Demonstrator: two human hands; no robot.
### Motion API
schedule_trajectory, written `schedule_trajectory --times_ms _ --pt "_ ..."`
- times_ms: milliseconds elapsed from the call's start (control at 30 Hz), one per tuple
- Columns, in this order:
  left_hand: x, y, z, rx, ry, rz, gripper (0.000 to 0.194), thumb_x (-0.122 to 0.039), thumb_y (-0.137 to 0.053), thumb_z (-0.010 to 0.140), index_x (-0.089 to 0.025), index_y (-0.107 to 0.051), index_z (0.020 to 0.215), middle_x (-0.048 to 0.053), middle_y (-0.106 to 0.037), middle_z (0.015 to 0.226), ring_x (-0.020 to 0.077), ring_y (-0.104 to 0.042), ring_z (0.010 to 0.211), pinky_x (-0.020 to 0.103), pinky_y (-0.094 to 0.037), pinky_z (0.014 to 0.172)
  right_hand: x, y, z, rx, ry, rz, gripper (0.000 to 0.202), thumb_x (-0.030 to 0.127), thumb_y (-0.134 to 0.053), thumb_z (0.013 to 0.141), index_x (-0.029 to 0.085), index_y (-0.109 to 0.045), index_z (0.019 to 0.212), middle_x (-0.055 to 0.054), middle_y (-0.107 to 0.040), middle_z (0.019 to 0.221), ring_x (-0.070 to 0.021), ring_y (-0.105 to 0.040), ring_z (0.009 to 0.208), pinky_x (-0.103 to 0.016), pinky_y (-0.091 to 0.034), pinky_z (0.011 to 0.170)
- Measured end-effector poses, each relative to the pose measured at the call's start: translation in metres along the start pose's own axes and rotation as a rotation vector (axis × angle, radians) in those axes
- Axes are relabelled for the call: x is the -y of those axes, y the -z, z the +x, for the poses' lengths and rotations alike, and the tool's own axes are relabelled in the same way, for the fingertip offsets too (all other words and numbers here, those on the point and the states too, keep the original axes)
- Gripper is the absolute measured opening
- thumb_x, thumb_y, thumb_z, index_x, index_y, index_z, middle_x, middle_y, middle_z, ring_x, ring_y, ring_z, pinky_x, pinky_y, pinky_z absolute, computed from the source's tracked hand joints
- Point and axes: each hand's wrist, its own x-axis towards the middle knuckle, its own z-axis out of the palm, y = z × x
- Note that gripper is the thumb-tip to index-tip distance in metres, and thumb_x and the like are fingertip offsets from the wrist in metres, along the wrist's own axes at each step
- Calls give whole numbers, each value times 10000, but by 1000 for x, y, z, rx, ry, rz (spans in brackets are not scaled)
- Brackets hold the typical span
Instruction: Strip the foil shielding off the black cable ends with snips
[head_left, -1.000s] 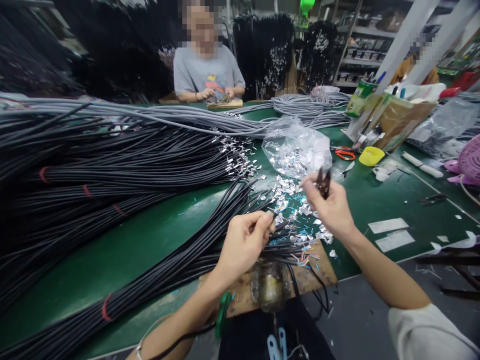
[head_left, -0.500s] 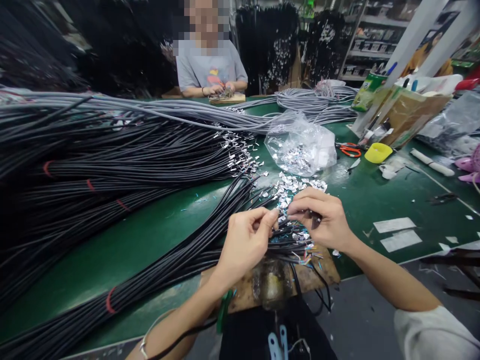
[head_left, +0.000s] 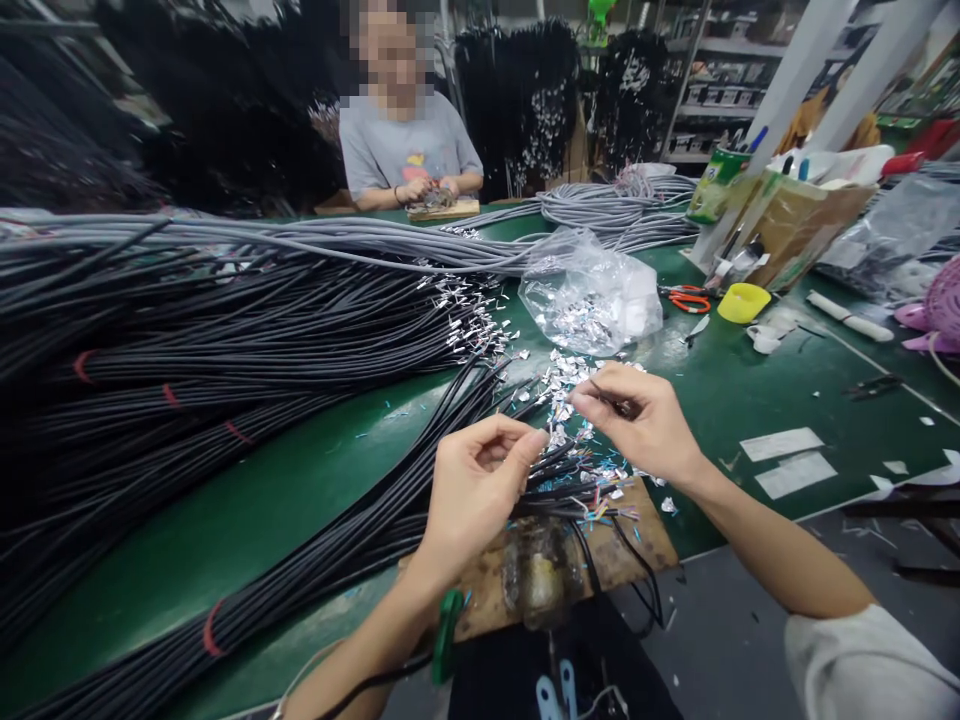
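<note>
My left hand [head_left: 480, 490] is closed in a pinch, thumb against forefinger, above the ends of a bundle of black cables [head_left: 360, 510]. What the pinch holds is too small to make out. Up and to the right, my right hand [head_left: 645, 420] is also closed, with a small dark tool [head_left: 624, 407] partly hidden in its curled fingers. A short gap separates the two sets of fingertips. Scraps of silver foil [head_left: 566, 372] lie just beyond them, and stripped coloured wire ends [head_left: 604, 505] poke out below.
Large black cable bundles [head_left: 247, 345] and grey cables [head_left: 300, 235] fill the left of the green table [head_left: 345, 450]. A plastic bag of scraps [head_left: 592, 295], orange-handled scissors [head_left: 688, 298] and a yellow tape ring [head_left: 742, 302] lie ahead. Another person [head_left: 409, 150] works opposite.
My hands have drawn apart: the left has moved slightly left and down, the right slightly left and up. The whole view has shifted a little.
</note>
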Motion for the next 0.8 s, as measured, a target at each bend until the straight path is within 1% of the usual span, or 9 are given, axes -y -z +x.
schedule_trajectory --times_ms 100,200,400,500,567,633,733,767,800 --pt "0 0 -1 -11 -14 21 223 -326 -652 725 -129 -603 633 -48 -481 432 48 -387 367 157 -311 357 5 -4 -3 14 -5 35 152 241 -612 809 145 -679 711 6 -558 603 -89 -470 541 -239 -356 501" --pt "-1 -1 -2 -26 -39 55 211 -316 -654 722 -132 -612 627 -45 -488 440 51 -400 375 158 -320 363 7 -2 -4 41 6 50 152 226 -617 800 126 -690 711 -1 -561 605 -77 -439 511 -233 -332 472" --pt "-2 -2 -2 -5 -39 72 201 -296 -655 716 -138 -610 599 -47 -471 433 50 -377 378 161 -291 359 9 2 -3 33 45 50 120 201 -624 794 119 -710 780 -14 -588 641 -71 -451 513 -215 -336 449" --pt "-1 -2 -2 -3 -34 62 205 -296 -652 718 -140 -602 595 -45 -475 437 52 -379 382 163 -282 355 8 0 -5 24 66 45 114 192 -634 790 118 -697 731 -14 -592 625 -70 -465 506 -211 -350 445" --pt "0 -2 -3 -5 -25 55 215 -304 -642 732 -140 -597 600 -38 -497 454 54 -392 388 163 -284 356 5 -3 -7 -15 131 23 88 173 -643 782 124 -689 727 -17 -608 634 -79 -505 540 -214 -391 480" --pt "1 -2 -3 2 -17 52 225 -317 -632 749 -140 -599 614 -32 -516 472 53 -400 395 163 -288 360 1 -5 -10 -62 237 -2 41 156 -655 766 140 -692 775 -22 -636 688 -87 -545 587 -216 -427 515" --pt "3 -1 -3 14 -19 51 236 -333 -629 757 -139 -602 626 -36 -509 469 51 -390 392 164 -291 363 -1 -6 -12 -94 395 -31 90 153 -665 747 171 -698 829 -22 -663 760 -90 -576 625 -215 -453 537" --pt "3 -1 -3 15 -22 50 238 -335 -628 759 -138 -602 627 -36 -507 468 50 -388 392 165 -292 365 -1 -5 -12 -100 395 -28 89 152 -662 744 174 -700 821 -20 -663 760 -89 -575 619 -215 -451 533" --pt "3 -1 -3 14 -25 50 241 -337 -628 760 -138 -601 627 -36 -507 469 51 -389 393 165 -293 366 0 -4 -11 -104 356 -21 75 150 -656 744 172 -702 799 -18 -658 745 -87 -567 604 -216 -445 524"
